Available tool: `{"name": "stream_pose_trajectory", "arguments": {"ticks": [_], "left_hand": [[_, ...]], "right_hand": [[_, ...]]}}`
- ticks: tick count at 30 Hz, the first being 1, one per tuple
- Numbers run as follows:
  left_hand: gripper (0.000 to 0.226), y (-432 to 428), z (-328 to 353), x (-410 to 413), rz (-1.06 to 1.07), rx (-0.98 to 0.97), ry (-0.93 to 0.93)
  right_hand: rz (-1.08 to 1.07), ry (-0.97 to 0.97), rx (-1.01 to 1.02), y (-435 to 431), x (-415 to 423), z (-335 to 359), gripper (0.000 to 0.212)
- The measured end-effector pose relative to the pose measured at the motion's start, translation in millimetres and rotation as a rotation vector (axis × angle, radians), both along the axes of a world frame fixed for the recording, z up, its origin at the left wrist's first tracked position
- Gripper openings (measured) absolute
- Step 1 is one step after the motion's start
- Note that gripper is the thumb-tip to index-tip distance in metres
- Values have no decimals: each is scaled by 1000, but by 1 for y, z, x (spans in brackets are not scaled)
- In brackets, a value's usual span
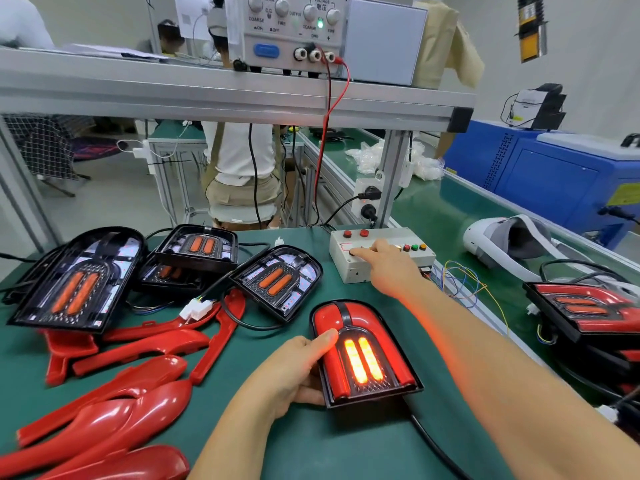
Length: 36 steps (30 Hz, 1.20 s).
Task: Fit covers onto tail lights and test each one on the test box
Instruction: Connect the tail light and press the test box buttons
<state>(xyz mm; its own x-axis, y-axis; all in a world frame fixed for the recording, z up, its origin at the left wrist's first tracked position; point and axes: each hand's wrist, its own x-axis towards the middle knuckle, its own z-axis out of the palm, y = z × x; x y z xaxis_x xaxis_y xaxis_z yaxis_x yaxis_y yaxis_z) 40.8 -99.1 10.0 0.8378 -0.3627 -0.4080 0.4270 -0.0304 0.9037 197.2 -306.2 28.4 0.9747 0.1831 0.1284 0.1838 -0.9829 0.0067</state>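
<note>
A tail light with its red cover fitted (363,355) lies on the green mat near me, its two centre bars glowing orange. My left hand (298,368) grips its left edge, thumb on the red cover. My right hand (384,265) reaches over to the white test box (381,258), a fingertip pressing a button at its front left. Several uncovered tail lights (277,282) lie at the left and middle. Loose red covers (114,403) are piled at the front left.
A power supply (294,29) stands on the aluminium shelf above, red and black leads running down towards the test box. Finished covered lights (585,313) are stacked at the right. A white headset (502,237) lies on the conveyor belt. A person stands behind the bench.
</note>
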Motion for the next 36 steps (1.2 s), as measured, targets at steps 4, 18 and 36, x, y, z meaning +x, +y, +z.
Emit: {"name": "stream_pose_trajectory", "arguments": {"ticks": [4,18,36], "left_hand": [[39,0,0,0,2,0,1],[43,0,-2,0,8,2,8],[41,1,0,-2,-25,-7,-11]], "right_hand": [[-5,3,14,0,1,-2,64],[-107,44,114,-39,4,1,61],[-82,44,-111,-33,4,3,69]]}}
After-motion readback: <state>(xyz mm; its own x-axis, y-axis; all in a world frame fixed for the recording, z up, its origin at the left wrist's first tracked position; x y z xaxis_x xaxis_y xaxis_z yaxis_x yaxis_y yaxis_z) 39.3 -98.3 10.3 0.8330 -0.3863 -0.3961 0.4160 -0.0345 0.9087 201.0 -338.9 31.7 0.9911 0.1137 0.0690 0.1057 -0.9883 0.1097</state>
